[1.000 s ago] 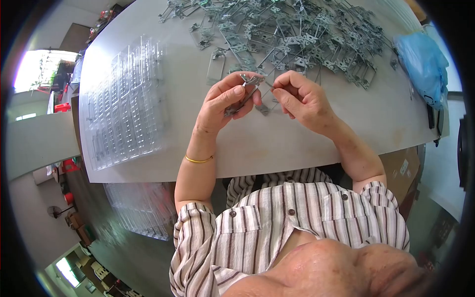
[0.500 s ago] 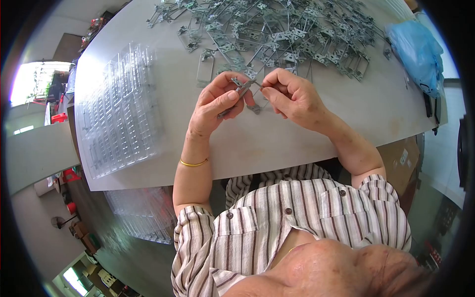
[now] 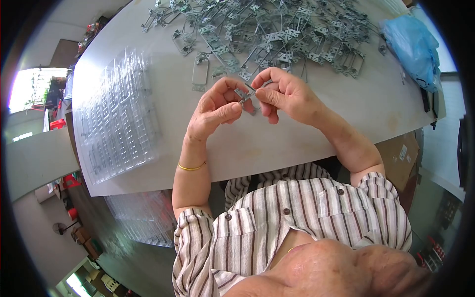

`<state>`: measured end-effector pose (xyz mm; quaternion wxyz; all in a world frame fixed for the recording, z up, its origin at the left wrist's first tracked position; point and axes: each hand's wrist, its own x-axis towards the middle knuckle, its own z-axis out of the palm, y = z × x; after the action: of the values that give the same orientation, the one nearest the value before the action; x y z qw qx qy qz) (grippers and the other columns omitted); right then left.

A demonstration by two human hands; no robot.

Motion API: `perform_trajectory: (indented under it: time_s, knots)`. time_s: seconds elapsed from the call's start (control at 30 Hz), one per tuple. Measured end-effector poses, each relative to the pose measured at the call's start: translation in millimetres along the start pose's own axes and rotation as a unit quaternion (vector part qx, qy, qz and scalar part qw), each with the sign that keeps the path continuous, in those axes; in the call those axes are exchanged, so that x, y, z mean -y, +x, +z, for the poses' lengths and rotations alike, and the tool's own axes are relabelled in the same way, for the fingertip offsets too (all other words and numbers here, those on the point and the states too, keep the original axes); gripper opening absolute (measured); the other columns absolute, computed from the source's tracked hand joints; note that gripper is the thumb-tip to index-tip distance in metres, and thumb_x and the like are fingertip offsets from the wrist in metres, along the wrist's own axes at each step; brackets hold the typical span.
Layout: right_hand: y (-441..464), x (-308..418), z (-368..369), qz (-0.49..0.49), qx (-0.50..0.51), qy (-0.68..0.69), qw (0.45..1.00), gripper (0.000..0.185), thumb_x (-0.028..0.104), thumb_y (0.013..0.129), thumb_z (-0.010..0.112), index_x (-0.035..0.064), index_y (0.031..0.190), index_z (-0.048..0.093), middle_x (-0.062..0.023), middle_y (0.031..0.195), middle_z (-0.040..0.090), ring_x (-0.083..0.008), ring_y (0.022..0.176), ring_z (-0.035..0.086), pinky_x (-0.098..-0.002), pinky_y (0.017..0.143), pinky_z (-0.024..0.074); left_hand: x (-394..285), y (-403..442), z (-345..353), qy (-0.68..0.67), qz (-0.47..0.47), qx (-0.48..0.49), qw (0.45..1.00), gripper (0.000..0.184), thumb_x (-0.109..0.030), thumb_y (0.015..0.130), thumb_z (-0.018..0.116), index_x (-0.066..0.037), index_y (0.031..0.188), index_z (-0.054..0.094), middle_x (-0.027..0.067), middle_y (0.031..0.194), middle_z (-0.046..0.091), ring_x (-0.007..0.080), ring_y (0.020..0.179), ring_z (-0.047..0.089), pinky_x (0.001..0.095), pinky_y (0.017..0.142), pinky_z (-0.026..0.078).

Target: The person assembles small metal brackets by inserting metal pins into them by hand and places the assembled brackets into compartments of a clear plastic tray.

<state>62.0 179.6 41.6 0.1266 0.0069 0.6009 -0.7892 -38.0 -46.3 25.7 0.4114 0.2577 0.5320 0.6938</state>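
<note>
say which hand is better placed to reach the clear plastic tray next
Probably the left hand: it is nearer the clear plastic tray, while the right hand sits farther off, beyond the metal piece between the hands.

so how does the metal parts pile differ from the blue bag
The metal parts pile is grey, the blue bag blue. The pile spreads loose and tangled; the bag is one bulging bundle. The pile stretches much wider than the bag.
</note>
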Motion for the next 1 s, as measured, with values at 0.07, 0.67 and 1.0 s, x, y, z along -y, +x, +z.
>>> perform_trajectory:
  time_s: [0.07,0.67,1.0]
  knots:
    - [1.0,-0.9,-2.5,0.016,0.032,0.056,0.998,0.030,0.022,0.107,0.060,-0.0021,0.123,0.052,-0.0085,0.083,0.069,-0.0135,0.063,0.066,-0.0268,0.058,0.0537,0.2,0.1,-1.5,-0.002,0.003,0.013,1.000,0.053,-0.031,0.091,0.078,0.000,0.126,0.053,0.0155,0.091,0.071,0.0055,0.058,0.046,0.0204,0.051,0.032]
    - [2.2,-1.8,-8.6,0.014,-0.033,-0.042,0.999,0.027,0.028,0.108,0.055,0.0008,0.107,0.056,-0.0036,0.069,0.064,-0.0101,0.050,0.057,-0.0250,0.043,0.0461,-5.1,-3.0,4.7,0.036,-0.044,0.120,0.991,0.048,-0.026,0.089,0.081,0.000,0.120,0.056,0.0159,0.093,0.073,0.0103,0.071,0.060,0.0233,0.057,0.043]
    - [-2.4,0.3,3.0,-0.017,-0.024,-0.035,0.999,0.016,0.019,0.105,0.061,0.0031,0.108,0.059,-0.0012,0.071,0.062,-0.0052,0.054,0.052,-0.0220,0.048,0.0418,1.7,1.5,-2.3,-0.096,0.037,-0.035,0.994,0.025,-0.024,0.102,0.067,-0.005,0.115,0.056,0.0226,0.091,0.072,0.0123,0.049,0.053,0.0226,0.046,0.038]
